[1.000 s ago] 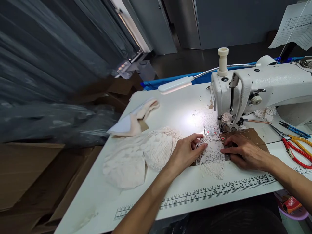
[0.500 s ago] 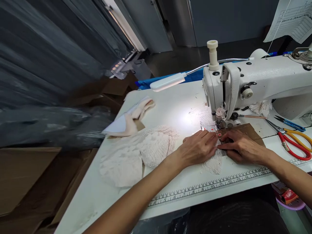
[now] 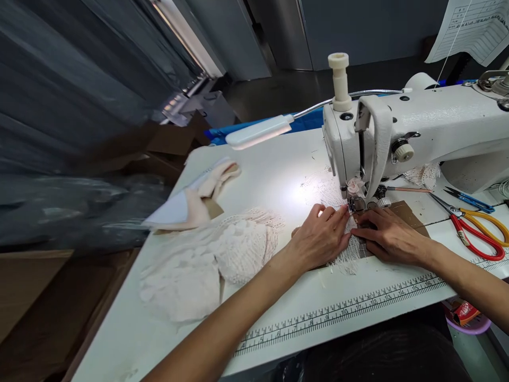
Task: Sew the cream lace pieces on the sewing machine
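White lace point(image 3: 347, 261) lies under the presser foot point(image 3: 357, 203) of a white sewing machine point(image 3: 441, 116), its fringed end toward me. My left hand point(image 3: 321, 237) is closed on the lace's left side, fingertips close to the foot. From the right, my right hand point(image 3: 392, 236) has bent fingers and thumb at the lace's right edge; the exact grip is partly hidden. Under that hand, a brown sheet point(image 3: 409, 217) lies on the table. More lace point(image 3: 323, 188) spreads behind the needle area. A pale fabric rosette point(image 3: 355, 185) hangs on the machine head.
White lace pieces point(image 3: 242, 249) and folded pale fabric point(image 3: 191, 204) lie left. Red-and-yellow-handled scissors point(image 3: 475, 228) and blue snips point(image 3: 469, 199) are at right. A lamp point(image 3: 260, 132) lights the table. A ruler strip point(image 3: 342, 317) runs along its front edge.
The view has shifted slightly. My left fingers have risen and bent beside the foot, and the lace has advanced a little toward the needle. My right hand stays beside it.
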`<state>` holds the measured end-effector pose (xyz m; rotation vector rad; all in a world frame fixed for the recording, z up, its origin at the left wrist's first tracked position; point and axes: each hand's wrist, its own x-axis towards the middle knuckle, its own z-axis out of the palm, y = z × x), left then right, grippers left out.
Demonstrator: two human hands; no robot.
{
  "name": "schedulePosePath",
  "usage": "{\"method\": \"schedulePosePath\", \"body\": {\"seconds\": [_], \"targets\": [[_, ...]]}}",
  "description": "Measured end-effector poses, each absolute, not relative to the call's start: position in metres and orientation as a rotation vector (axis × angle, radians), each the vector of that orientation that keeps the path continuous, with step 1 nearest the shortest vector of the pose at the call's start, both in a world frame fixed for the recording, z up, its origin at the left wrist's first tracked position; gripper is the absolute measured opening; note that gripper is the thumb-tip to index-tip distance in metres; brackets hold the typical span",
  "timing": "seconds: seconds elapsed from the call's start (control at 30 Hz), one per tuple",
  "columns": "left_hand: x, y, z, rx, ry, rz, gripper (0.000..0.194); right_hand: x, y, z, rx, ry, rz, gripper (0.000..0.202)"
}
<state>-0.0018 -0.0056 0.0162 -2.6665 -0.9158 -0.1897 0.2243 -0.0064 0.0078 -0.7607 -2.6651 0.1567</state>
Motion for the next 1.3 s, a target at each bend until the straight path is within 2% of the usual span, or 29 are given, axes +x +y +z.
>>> {"method": "schedulePosePath", "body": {"seconds": [0.2, 1.3], "targets": [[-0.004, 0.001, 0.015, -2.719, -0.970, -0.273, 0.047, 0.223, -0.004, 0.004, -0.834, -2.630, 0.151, 0.029], [-0.006, -0.001, 0.002, -2.752, -1.097, -0.531, 0.041, 0.224, -0.006, 0.002, -0.872, -2.565, 0.272, 0.033]]}}
